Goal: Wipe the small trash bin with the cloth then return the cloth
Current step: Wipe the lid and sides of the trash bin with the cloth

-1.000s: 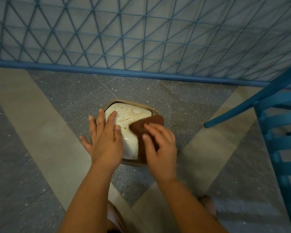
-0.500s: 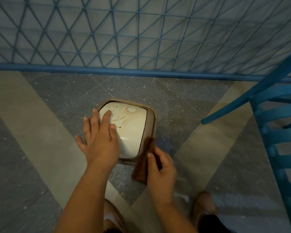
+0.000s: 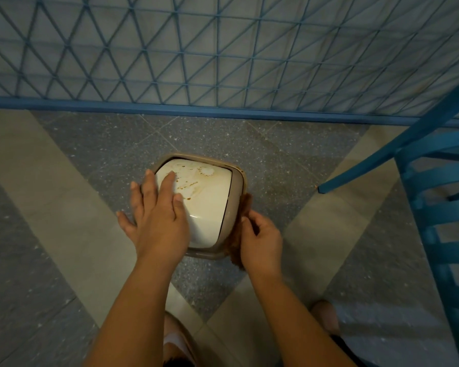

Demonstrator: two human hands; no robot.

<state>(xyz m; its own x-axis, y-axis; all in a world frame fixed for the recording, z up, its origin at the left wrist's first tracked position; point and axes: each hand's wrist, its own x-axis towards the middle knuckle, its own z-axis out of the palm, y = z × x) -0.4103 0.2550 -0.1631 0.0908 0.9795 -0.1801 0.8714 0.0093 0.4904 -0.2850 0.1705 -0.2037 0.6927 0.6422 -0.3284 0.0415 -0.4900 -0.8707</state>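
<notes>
A small trash bin (image 3: 210, 197) with a stained cream lid and a beige rim stands on the floor below me. My left hand (image 3: 157, 215) lies flat on the lid's left side, fingers spread. A brown cloth (image 3: 243, 215) is pressed against the bin's right outer side, and my right hand (image 3: 261, 239) grips it from the right. Most of the cloth is hidden between the hand and the bin.
A blue lattice fence (image 3: 223, 62) with a blue base rail runs across the back. A blue slatted chair (image 3: 440, 207) stands at the right, one leg reaching the floor near the bin. My feet (image 3: 180, 340) show at the bottom on the grey and beige tiles.
My right hand took the cloth off the lid, down past the bin's near right corner, and now holds it against the right side. My left hand stayed on the lid.
</notes>
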